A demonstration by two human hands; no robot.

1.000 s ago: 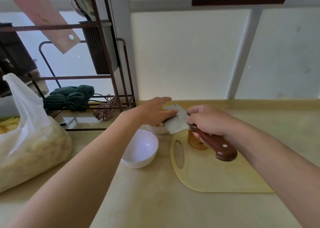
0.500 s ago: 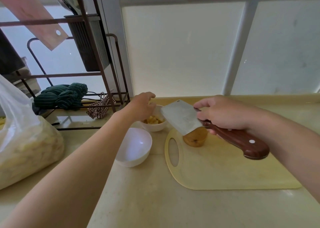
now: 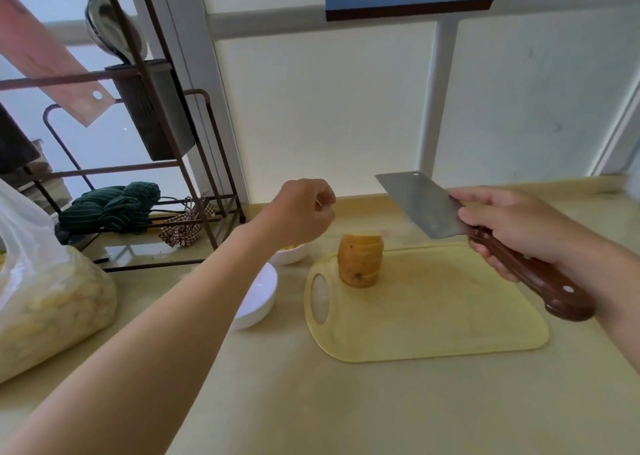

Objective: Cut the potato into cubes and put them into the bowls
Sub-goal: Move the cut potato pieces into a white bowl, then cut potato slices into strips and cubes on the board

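A potato piece [image 3: 361,260] stands upright on its cut face at the far left corner of the pale yellow cutting board [image 3: 450,309]. My right hand [image 3: 512,226] grips the brown wooden handle of a cleaver [image 3: 420,205], blade raised above the board's far edge. My left hand [image 3: 301,212] hovers over the far white bowl [image 3: 291,254], fingers loosely curled and holding nothing I can see. Yellow potato cubes show at that bowl's rim. A second white bowl [image 3: 258,295] sits nearer, partly behind my left forearm, its inside looking bare.
A clear plastic bag [image 3: 45,302] full of pale potato pieces lies at the left. A brown metal rack [image 3: 166,143] with cloths on its lower shelf stands at the back left. The counter meets a white wall behind the board.
My left hand has lifted off the far bowl and curled. My right hand raised the cleaver up and to the right, uncovering the potato piece. The view has shifted left.
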